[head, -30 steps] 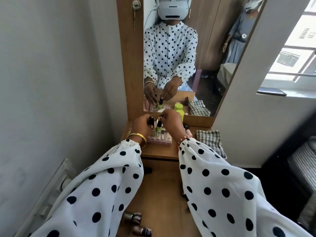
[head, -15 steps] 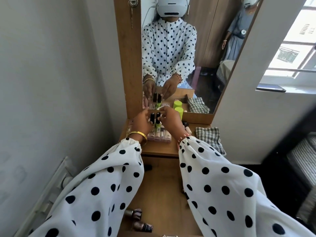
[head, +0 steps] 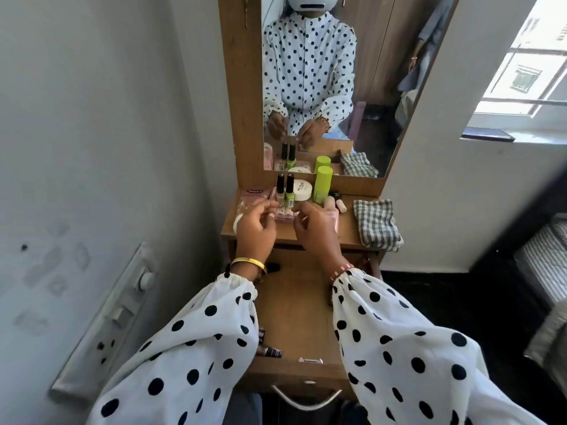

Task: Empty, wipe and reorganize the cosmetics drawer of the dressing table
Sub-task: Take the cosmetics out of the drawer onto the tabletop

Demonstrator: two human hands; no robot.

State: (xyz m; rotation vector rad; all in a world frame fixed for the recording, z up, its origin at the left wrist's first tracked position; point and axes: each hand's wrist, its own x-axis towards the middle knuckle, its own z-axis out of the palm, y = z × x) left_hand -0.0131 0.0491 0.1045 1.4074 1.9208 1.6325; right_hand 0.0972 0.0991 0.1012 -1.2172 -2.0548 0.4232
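Note:
Two nail polish bottles stand upright side by side on the dressing table top (head: 346, 234), a pale one (head: 279, 194) and a green one (head: 290, 196), on a pink palette (head: 283, 215). My left hand (head: 256, 228) and right hand (head: 316, 231) hover just in front of them with fingers loosely curled and nothing in them. Below my wrists the wooden drawer (head: 294, 317) is pulled out. A small brown bottle (head: 270, 351) lies at its front left, partly under my sleeve.
A white round jar (head: 302, 190) and a lime green tube (head: 322, 184) stand by the mirror (head: 368, 87). A checked cloth (head: 377, 223) lies at the table's right. A pink pack (head: 254, 196) sits at the left. A wall with a switch panel (head: 122, 311) runs along the left.
My hands let go of the two nail polish bottles and drew back a little toward me. The bottles now stand on their own. The view has tilted down.

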